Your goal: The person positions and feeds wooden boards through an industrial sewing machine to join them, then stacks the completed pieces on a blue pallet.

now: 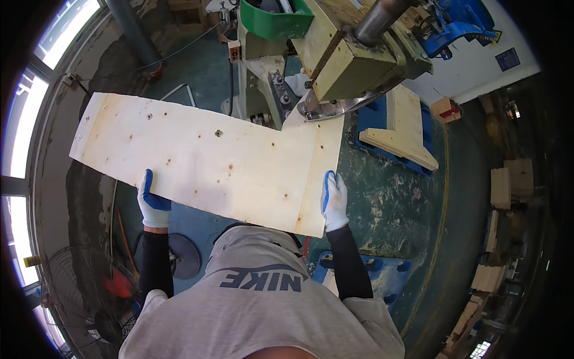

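Note:
A large L-shaped plywood panel lies level across the space before me, with several small holes and a few metal inserts in its face. My left hand, in a white glove with a blue palm, is closed on its near edge, left of the middle. At the right edge my right hand, gloved alike, holds the panel with the thumb upward and most fingers hidden. The panel's far right arm sits under the metal head of a pale green machine.
Right of the machine, cut wooden pieces rest on a blue pallet. Another blue pallet lies by my right forearm. A wire-guarded fan stands at lower left. A green bin is fixed on the machine; wood stacks line the right side.

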### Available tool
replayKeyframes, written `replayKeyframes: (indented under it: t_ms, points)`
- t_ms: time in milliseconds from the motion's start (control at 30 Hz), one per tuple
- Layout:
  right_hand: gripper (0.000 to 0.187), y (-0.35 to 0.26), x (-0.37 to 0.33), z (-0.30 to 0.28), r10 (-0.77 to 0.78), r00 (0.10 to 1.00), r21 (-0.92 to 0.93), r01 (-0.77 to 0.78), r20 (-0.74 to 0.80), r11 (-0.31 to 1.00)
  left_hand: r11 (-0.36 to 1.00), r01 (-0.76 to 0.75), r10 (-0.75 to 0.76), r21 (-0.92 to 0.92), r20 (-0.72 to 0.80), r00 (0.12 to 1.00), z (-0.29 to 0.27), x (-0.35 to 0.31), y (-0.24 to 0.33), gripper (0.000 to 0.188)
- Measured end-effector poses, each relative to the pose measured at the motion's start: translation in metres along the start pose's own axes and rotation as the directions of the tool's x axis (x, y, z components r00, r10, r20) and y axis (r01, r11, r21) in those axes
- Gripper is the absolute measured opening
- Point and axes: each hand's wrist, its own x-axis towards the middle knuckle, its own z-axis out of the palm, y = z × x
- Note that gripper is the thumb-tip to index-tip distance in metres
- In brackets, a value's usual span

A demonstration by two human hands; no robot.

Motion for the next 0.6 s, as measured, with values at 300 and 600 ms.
replayKeyframes:
  t_ms: [300,600]
  points:
    - [0.024,0.017,0.023,0.032,0.051,0.993,0.007,-0.052,0.105,0.999,0.969,-0.166,0.179,0.184,-0.058,0.982,-0.028,0.017,-0.023,0.035]
    - [0.03,0.05,0.025,0.029,-0.001,1.0,-0.067,0.002,0.01,0.998,0.986,-0.111,0.123,0.126,-0.095,0.988,0.003,0.035,-0.013,0.045]
